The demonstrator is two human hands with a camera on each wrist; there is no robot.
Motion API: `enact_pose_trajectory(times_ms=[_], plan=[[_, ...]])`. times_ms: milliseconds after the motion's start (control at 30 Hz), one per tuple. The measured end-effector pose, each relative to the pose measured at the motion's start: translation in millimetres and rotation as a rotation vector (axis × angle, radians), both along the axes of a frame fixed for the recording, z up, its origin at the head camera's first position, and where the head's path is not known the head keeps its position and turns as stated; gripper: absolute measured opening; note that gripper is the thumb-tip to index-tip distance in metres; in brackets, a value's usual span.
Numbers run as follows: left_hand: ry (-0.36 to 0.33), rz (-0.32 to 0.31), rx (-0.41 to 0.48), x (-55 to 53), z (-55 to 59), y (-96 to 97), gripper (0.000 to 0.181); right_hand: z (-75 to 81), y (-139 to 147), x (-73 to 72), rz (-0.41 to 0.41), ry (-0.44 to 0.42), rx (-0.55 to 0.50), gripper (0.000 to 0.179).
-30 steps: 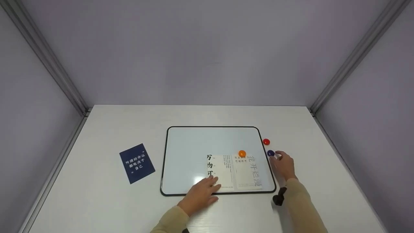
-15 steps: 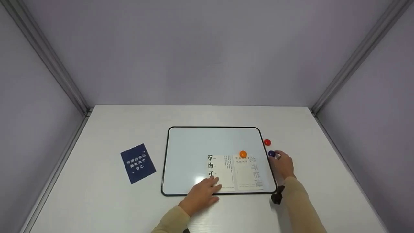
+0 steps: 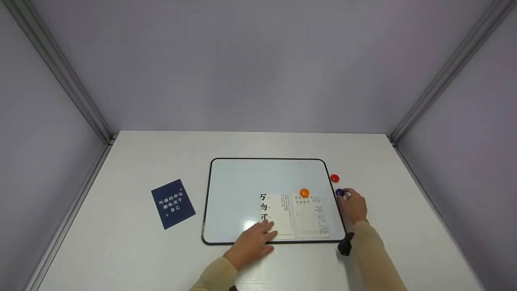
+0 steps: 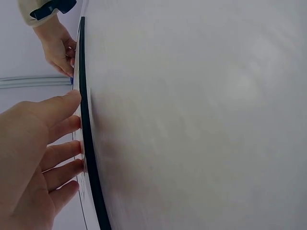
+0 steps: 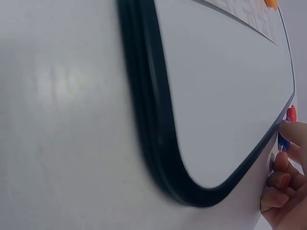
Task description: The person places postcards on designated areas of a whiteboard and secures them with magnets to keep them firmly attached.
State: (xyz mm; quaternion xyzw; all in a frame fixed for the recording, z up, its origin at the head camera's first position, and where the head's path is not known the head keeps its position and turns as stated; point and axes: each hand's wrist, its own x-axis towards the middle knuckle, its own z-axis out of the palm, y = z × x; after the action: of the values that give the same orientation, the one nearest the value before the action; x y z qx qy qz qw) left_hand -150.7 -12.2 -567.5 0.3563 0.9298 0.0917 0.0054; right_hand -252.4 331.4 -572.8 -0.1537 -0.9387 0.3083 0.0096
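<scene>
A whiteboard point(image 3: 238, 182) with a black frame lies flat on the table. Two pale printed cards point(image 3: 276, 226) lie side by side on its lower right part, with a round orange magnet point(image 3: 304, 192) at the top of the right one. Spread fingers of my left hand point(image 3: 251, 244) rest over the left card's lower left corner and the board's front edge. Just off the board's right edge, my right hand point(image 3: 354, 206) pinches a round blue magnet point(image 3: 340, 192) between thumb and finger. Beside it lies a red magnet point(image 3: 335, 178). In the right wrist view the blue magnet point(image 5: 284, 142) is partly covered by the fingers.
A dark blue card point(image 3: 173, 204) with white writing lies tilted on the white table point(image 3: 121, 250), left of the board. Grey panels point(image 3: 258, 72) wall in the back and both sides.
</scene>
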Motion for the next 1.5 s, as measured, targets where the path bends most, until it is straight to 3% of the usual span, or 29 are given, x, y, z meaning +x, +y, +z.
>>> enact_pose_trajectory(times_ms=[500,733,1500], plan=[[-0.038,0.010,-0.011,-1.9,3.3,1.3,0.042,1.2,-2,3.8,-0.003,0.013,-0.014,0.039],[0.008,0.003,-0.020,0.6,2.1,0.7,0.041,-0.3,-1,6.7,0.014,0.019,0.003,0.040],[-0.072,0.046,0.003,-1.2,2.4,4.0,0.044,10.4,-17,9.2,0.074,0.038,-0.024,0.042]])
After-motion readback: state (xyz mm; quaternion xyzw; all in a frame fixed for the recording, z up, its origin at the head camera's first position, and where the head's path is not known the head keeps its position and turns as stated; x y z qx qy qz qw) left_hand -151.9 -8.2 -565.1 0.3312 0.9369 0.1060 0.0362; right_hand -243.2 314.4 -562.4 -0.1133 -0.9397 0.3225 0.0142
